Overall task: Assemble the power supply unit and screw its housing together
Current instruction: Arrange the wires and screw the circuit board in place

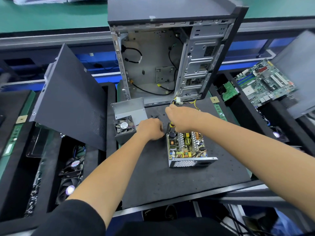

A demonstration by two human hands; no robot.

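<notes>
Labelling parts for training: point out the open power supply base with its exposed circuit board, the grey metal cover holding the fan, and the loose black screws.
Open power supply base [185,147], head view, circuit board.
Grey metal cover [131,108], head view, flat panel.
Black screws [156,116], head view, one screw.

Computer assembly workshop

An opened tower case [162,62] stood on a black foam surface [170,181], with a motherboard [265,82], loose cooling fans [73,166] and a green conveyor line [51,16] behind it.

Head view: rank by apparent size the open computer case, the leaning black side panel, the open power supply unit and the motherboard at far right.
1. Computer case
2. Black side panel
3. Motherboard and power supply unit: look alike, and the unit is nearer, so unranked.
</notes>
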